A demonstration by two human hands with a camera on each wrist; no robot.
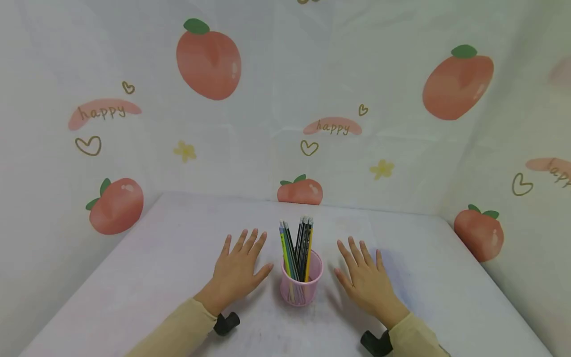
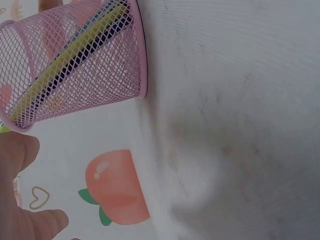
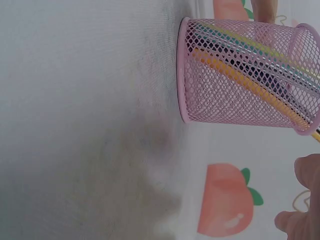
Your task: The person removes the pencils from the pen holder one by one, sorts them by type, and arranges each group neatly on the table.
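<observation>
A pink mesh pen cup [image 1: 301,280] stands upright on the white table [image 1: 156,263], filled with several pencils [image 1: 298,248] in yellow, green, blue and black. My left hand [image 1: 236,271] lies flat on the table just left of the cup, fingers spread, holding nothing. My right hand [image 1: 367,281] lies flat just right of the cup, also empty. Neither hand touches the cup. The cup [image 2: 75,65] fills the upper left of the left wrist view, with fingertips [image 2: 20,150] at the edge. In the right wrist view the cup [image 3: 245,77] is upper right, fingertips [image 3: 307,172] at the right.
A white cloth backdrop printed with peaches [image 1: 208,58], hearts and "happy" wraps the back and both sides of the table. The table's far edge [image 1: 312,206] meets the backdrop behind the cup. Black wrist mounts [image 1: 226,323] show near both sleeves.
</observation>
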